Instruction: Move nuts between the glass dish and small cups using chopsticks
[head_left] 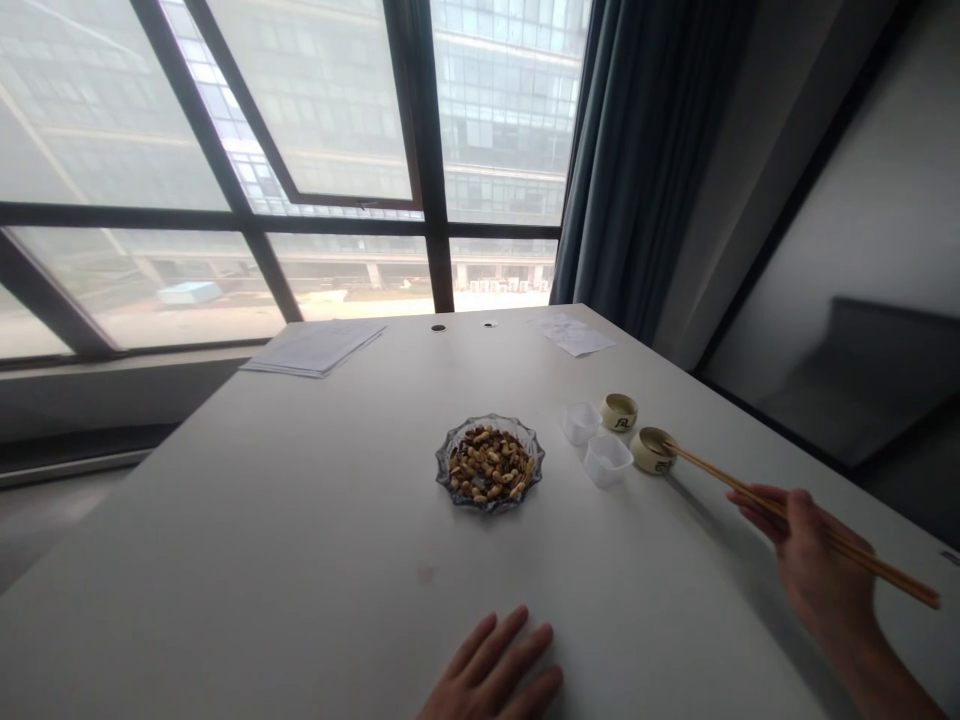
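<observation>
The right hand (pixel 821 565) is closed on wooden chopsticks (pixel 720 477), their tips at the rim of a small ceramic cup (pixel 651 450). Just beside it stand another ceramic cup (pixel 619 411) and two clear plastic cups (pixel 607 460). The left hand (pixel 491 670) lies open and empty on the white table (pixel 225 560), nearer a glass dish (pixel 450 440) of peanuts (pixel 489 465).

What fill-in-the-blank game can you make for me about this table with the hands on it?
The right hand grips a pair of wooden ____.
The left hand rests on the white ____.
The glass dish is mostly full of ____.
Beside the dish stand ____ clear plastic cups.

Answers: chopsticks; table; peanuts; two.
</observation>
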